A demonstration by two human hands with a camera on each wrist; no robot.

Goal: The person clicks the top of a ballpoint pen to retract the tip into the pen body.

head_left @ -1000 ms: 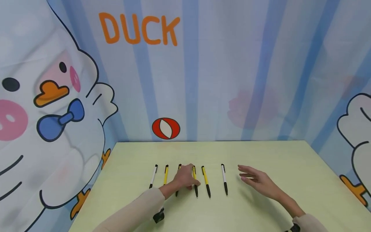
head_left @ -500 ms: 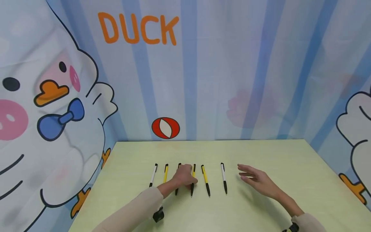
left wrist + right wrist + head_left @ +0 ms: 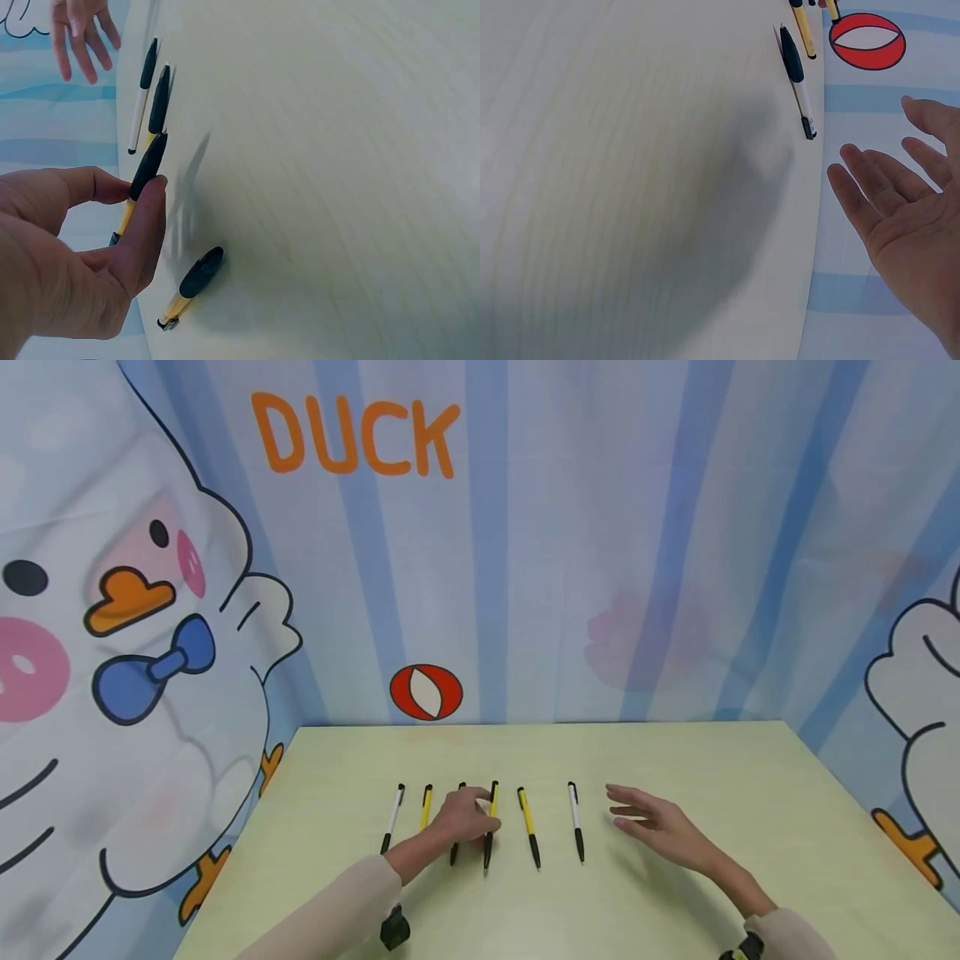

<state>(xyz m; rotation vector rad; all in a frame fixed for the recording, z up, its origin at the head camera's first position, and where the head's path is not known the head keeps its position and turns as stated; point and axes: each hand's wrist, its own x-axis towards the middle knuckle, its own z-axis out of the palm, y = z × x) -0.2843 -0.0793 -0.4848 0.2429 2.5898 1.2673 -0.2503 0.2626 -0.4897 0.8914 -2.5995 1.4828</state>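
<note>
My left hand (image 3: 463, 817) pinches a yellow pen (image 3: 492, 806) with a black grip between thumb and fingers. In the left wrist view the held pen (image 3: 147, 169) appears just off the table, its shadow set apart. Another pen (image 3: 454, 853) lies left of it, partly hidden by that hand; the left wrist view shows a yellow barrel (image 3: 178, 306) on it. To the right are a yellow pen (image 3: 528, 818) and a white pen (image 3: 575, 818). Farther right, my right hand (image 3: 663, 831) hovers over the table with relaxed fingers, holding nothing.
A white pen (image 3: 393, 816) and a yellow pen (image 3: 426, 806) lie at the left of the row, the forearm covering part of the yellow one. The pale yellow table (image 3: 645, 752) ends at a printed duck curtain (image 3: 555, 568) behind.
The left hand has shifted slightly left with the yellow pen, widening its gap to the yellow pen on the right. The right hand has stayed nearly still.
</note>
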